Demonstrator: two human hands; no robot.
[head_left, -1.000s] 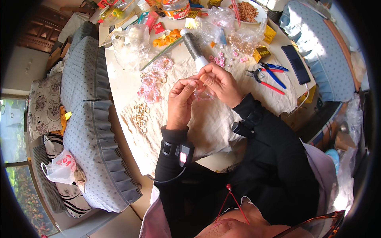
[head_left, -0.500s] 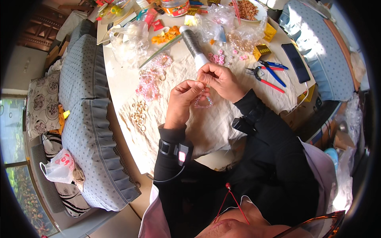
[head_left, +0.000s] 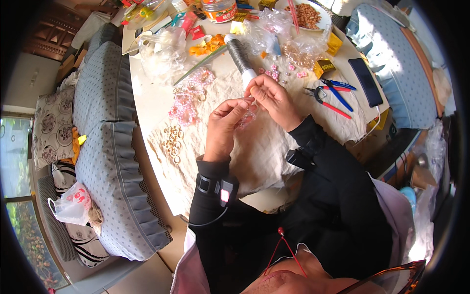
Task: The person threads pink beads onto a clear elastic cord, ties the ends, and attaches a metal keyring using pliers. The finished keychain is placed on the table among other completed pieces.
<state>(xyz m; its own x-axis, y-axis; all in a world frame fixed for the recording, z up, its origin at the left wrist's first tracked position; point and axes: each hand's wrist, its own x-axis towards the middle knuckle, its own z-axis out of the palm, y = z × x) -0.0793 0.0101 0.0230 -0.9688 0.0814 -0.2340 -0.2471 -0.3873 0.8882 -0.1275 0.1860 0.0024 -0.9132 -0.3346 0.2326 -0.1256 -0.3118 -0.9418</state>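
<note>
Above the cream cloth (head_left: 262, 154), my left hand (head_left: 222, 128) pinches a small strand of pale pink beads (head_left: 247, 119) that hangs below its fingertips. My right hand (head_left: 278, 104) is close beside it, thumb and forefinger pressed together; whatever they hold is too fine to make out. Just beyond the fingertips lies a spool (head_left: 239, 56) of dark grey thread or wire with white ends. To the left are a heap of pink beaded strands (head_left: 183, 111) and several gold rings (head_left: 172, 142). Blue-handled cutters (head_left: 341, 99) and red-handled pliers (head_left: 335, 110) lie to the right, overlapping.
A dark phone (head_left: 365, 82) with a white cable lies at the table's right edge. Toward the back are clear plastic bags (head_left: 164, 51), orange peel (head_left: 206, 45), a lidded jar (head_left: 219, 11), a plate of nuts (head_left: 320, 20) and loose pink beads (head_left: 275, 72).
My right hand has drawn slightly up and away from the left fingertips. The beaded strand has shifted from an open loop to a bunched shape beneath my left fingers.
</note>
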